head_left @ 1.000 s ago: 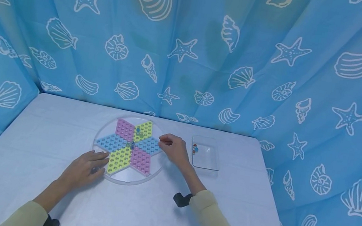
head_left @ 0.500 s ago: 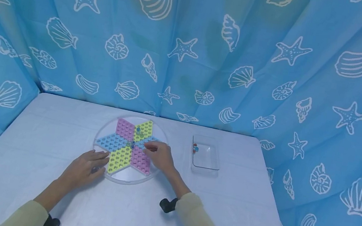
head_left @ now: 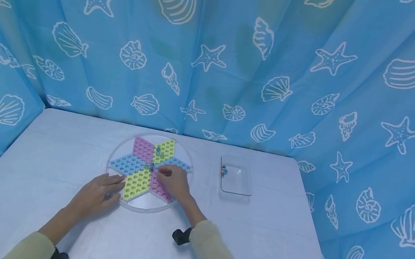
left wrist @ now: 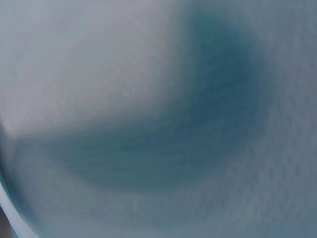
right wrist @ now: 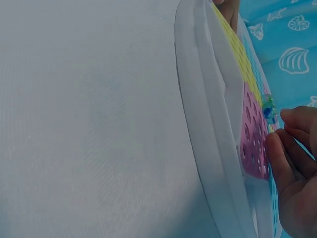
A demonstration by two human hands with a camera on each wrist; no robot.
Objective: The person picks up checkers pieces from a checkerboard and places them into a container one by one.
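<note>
Free passage: the desk (head_left: 206,160) between game board (head_left: 137,185) and clear container (head_left: 240,182). Obstacles: my left hand (head_left: 96,193) at the board's near-left edge; my right hand (head_left: 175,181) over its right side, beside marbles (head_left: 151,166); the curtain (head_left: 230,83) behind.

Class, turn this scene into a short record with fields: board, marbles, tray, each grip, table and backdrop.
Board: round, with a six-pointed star in pink, yellow and blue, full of small holes
Board marbles: some on the far yellow point, some at the centre
Tray: clear, rectangular, right of the board
Tray marbles: orange and blue, by the left wall
Left grip: at the board's near-left edge
Right grip: near the board's centre, fingertips close together; contents unclear
Table: white
Backdrop: blue, white shells and starfish
</note>
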